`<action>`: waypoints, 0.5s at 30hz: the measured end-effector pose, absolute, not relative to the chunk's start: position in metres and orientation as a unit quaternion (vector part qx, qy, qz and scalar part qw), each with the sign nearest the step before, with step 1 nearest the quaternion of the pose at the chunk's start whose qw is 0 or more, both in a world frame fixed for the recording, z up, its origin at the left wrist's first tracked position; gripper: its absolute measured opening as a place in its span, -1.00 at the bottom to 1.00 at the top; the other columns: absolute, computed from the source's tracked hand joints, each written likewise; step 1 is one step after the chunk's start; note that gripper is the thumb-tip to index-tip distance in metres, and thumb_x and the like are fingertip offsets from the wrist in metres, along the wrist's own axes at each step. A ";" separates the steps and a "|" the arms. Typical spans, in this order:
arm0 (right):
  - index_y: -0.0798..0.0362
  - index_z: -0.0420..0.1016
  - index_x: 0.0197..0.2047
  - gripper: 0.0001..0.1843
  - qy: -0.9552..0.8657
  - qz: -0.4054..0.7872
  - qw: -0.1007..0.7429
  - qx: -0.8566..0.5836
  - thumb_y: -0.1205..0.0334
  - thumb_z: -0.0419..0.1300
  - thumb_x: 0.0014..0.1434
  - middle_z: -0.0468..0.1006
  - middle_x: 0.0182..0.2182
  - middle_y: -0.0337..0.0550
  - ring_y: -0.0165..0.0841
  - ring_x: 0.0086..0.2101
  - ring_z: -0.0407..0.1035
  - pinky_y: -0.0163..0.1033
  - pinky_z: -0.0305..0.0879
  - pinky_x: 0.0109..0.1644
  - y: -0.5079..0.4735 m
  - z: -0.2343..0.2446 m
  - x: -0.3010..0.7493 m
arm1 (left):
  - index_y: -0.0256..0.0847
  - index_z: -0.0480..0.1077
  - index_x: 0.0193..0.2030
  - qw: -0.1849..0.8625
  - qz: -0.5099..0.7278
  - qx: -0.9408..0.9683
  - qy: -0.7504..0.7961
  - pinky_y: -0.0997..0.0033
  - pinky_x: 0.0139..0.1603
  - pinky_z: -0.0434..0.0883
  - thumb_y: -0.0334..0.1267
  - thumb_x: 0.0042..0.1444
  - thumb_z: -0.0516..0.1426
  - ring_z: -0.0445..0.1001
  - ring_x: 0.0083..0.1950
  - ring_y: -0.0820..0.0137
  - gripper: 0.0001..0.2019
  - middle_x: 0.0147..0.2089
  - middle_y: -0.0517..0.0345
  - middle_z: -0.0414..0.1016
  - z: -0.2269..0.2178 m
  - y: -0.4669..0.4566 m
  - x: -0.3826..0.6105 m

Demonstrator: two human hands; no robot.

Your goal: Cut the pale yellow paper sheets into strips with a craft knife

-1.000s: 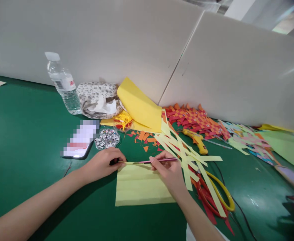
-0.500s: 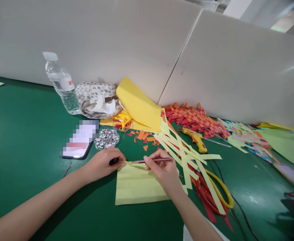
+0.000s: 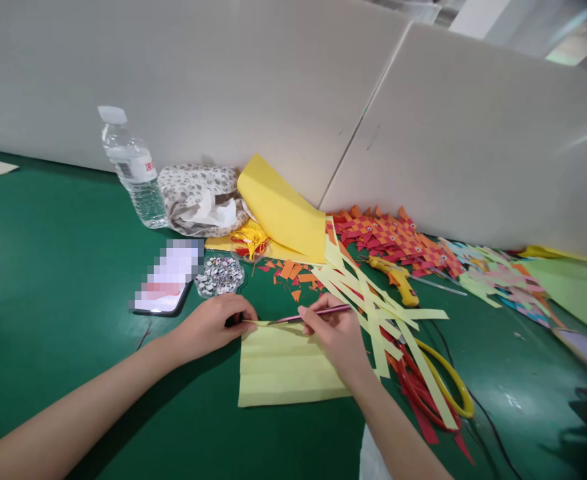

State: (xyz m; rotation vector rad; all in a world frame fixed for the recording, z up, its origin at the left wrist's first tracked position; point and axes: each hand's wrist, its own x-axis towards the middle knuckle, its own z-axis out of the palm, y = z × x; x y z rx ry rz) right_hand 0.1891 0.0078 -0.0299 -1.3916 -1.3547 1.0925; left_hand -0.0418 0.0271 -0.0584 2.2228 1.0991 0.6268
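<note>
A sheet of pale yellow-green paper [image 3: 288, 377] with faint crosswise creases lies on the green table in front of me. My left hand [image 3: 226, 323] is closed at its upper left corner, pinching the paper's far edge between thumb and fingers. In my right hand [image 3: 331, 327] is a slim purple pen-like tool with a narrow pointed tip [image 3: 293, 319]. Its shaft slants to the left, the tip along the sheet's far edge, close to my left fingertips. Whether the tip is a blade is too small to tell. My right hand covers the sheet's upper right part.
Pale strips [image 3: 373, 313] lie right of the sheet, over red-and-yellow-handled scissors [image 3: 453, 380]. Behind are a yellow glue gun [image 3: 396, 280], woven paper fish [image 3: 393, 237], googly eyes [image 3: 220, 275], a phone [image 3: 171, 273], a water bottle [image 3: 136, 173] and yellow card [image 3: 283, 207].
The whole scene sits slightly further right as the head view shifts. The tool's rear end tilts up a little more, its tip still at the paper's far edge. Both hands keep their hold.
</note>
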 end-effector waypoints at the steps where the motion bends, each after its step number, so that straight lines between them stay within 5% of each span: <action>1: 0.04 0.32 -0.53 -0.71 -0.546 0.435 0.443 -0.563 0.11 0.31 0.05 0.40 -0.69 -0.32 -0.42 -0.61 0.31 -0.33 0.20 -0.49 0.009 -0.030 0.193 | -0.19 0.45 -0.28 0.289 0.235 0.831 0.413 0.48 -0.32 0.29 -0.28 0.18 0.13 0.39 -0.34 0.44 -0.92 -0.34 0.18 0.49 -0.058 0.027 -0.042; 15: 0.04 0.32 -0.52 -0.71 -0.551 0.466 0.445 -0.530 0.13 0.31 0.06 0.42 -0.65 -0.30 -0.42 -0.57 0.31 -0.32 0.19 -0.46 0.000 -0.033 0.179 | -0.17 0.46 -0.19 0.315 0.232 0.833 0.391 0.50 -0.32 0.34 -0.31 0.17 0.10 0.43 -0.33 0.46 -0.87 -0.29 0.18 0.51 -0.055 0.028 -0.049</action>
